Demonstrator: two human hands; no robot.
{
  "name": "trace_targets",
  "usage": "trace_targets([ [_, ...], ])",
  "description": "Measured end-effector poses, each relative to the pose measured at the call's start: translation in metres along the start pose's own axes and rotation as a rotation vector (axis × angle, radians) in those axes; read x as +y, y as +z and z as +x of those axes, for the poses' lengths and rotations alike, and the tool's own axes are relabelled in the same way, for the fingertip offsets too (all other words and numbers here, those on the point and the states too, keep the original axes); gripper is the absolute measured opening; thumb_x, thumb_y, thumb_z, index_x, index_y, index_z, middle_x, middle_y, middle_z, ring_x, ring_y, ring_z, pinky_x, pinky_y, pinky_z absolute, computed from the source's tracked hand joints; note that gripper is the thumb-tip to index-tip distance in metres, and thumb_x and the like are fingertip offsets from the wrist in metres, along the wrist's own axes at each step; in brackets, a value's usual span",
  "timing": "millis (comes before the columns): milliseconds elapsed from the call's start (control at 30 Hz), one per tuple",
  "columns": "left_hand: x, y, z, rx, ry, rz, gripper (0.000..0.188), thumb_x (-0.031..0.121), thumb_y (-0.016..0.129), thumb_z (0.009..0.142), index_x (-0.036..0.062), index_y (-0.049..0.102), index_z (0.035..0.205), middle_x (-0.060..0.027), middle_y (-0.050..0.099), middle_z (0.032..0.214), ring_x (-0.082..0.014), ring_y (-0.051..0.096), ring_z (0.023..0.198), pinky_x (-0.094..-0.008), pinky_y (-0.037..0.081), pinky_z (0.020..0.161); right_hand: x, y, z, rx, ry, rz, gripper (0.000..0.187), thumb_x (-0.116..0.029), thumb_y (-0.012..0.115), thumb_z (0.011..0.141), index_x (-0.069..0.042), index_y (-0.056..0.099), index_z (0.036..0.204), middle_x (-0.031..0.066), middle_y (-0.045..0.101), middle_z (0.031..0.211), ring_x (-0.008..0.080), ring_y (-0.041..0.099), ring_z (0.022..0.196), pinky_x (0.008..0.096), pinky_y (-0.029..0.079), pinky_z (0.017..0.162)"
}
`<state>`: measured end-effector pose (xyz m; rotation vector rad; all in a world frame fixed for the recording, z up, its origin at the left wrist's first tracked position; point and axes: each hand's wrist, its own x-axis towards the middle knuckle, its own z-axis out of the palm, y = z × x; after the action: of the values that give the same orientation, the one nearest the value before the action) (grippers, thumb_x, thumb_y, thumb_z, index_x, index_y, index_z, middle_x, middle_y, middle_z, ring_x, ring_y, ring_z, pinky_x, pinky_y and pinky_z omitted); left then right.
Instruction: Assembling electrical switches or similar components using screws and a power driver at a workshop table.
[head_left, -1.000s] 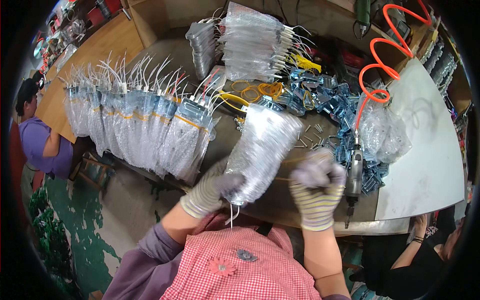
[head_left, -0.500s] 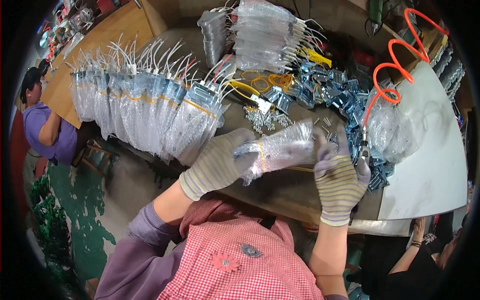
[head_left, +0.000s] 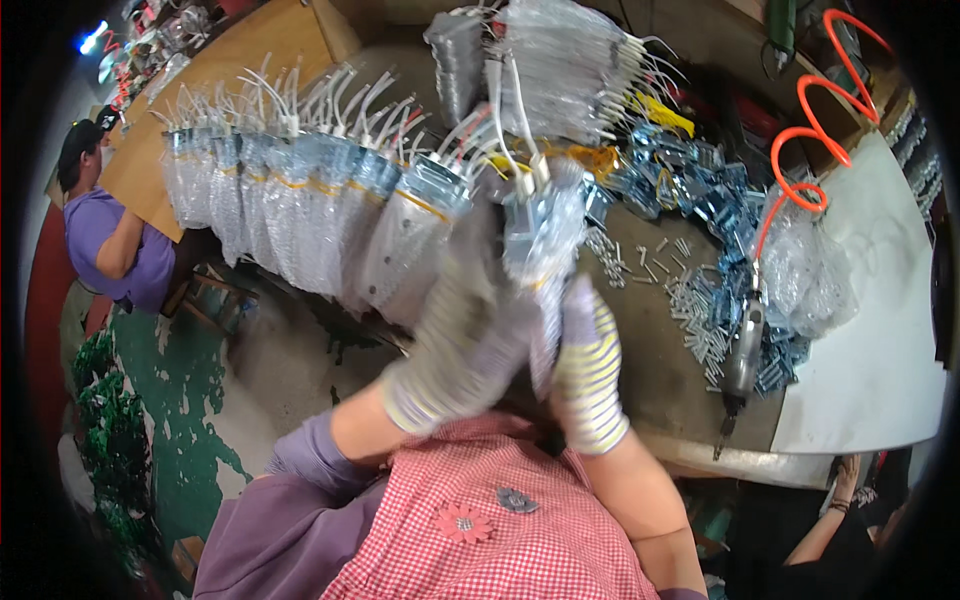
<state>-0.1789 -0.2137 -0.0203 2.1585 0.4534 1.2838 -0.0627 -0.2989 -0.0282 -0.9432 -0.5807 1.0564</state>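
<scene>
A bubble-wrapped part is upright between my gloved hands, its blue-grey metal bracket and white wires at the far end. My left hand, in a striped glove and smeared by motion, is closed round its left side. My right hand presses against the lower right of the wrap, fingers pointing away from me. Left of them stands a row of similar wrapped parts with orange bands and white wires. To the right, an air screwdriver lies by the table's front edge, out of my hands.
Blue-grey metal brackets and loose screws are heaped at the right. An orange coiled hose hangs above a white board. Stacked bubble-wrapped packs stand at the back. Another person sits far left, and another person's arm shows lower right.
The wrapped part has turned from lying sideways to upright, wires away from me. My right hand has moved left onto it, away from the screwdriver, which now shows whole.
</scene>
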Motion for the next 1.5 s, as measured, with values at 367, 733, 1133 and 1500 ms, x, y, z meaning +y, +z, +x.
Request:
trace_targets([
  [367, 0.005, -0.054, 0.031, 0.047, -0.068, 1.138, 0.088, 0.025, 0.071, 0.082, -0.0005, 0.023, 0.152, -0.0219, 0.051, 0.127, -0.0329, 0.056, 0.110, -0.0397, 0.046, 0.096, 0.055, 0.026, 0.017, -0.635, -0.538, -1.429, 0.025, -0.016, 0.065, 0.082, -0.008, 0.067, 0.105, 0.0144, 0.062, 0.095, 0.0338, 0.059, 0.087, 0.0428, 0.050, 0.076],
  [733, 0.031, -0.025, 0.090, 0.178, 0.105, 0.862, 0.072, 0.027, 0.073, 0.075, 0.0040, 0.048, 0.138, -0.0226, 0.053, 0.123, -0.0390, 0.050, 0.115, -0.0503, 0.038, 0.100, 0.027, -0.018, 0.026, -0.382, -0.498, -1.801, 0.012, -0.016, 0.052, 0.089, -0.009, 0.060, 0.094, 0.0123, 0.063, 0.085, 0.0283, 0.063, 0.073, 0.0402, 0.052, 0.064],
  [1133, -0.092, 0.083, 0.353, -0.617, -0.223, 1.018, 0.055, 0.045, 0.061, 0.089, 0.0056, 0.059, 0.128, -0.0191, 0.059, 0.133, -0.0351, 0.057, 0.123, -0.0460, 0.047, 0.100, 0.019, -0.083, 0.063, -0.049, -0.753, -1.152, 0.018, 0.000, 0.070, 0.079, -0.004, 0.064, 0.096, 0.0158, 0.062, 0.090, 0.0368, 0.061, 0.086, 0.0426, 0.051, 0.076],
  [1500, 0.008, 0.057, 0.288, -0.309, 0.120, 1.167, 0.054, 0.032, 0.083, 0.071, 0.0049, 0.063, 0.114, -0.0159, 0.063, 0.111, -0.0292, 0.065, 0.106, -0.0390, 0.056, 0.087, -0.003, -0.071, 0.064, -0.076, -0.678, -1.027, 0.019, -0.002, 0.071, 0.081, -0.004, 0.061, 0.097, 0.0117, 0.062, 0.093, 0.0273, 0.063, 0.086, 0.0363, 0.052, 0.074],
])
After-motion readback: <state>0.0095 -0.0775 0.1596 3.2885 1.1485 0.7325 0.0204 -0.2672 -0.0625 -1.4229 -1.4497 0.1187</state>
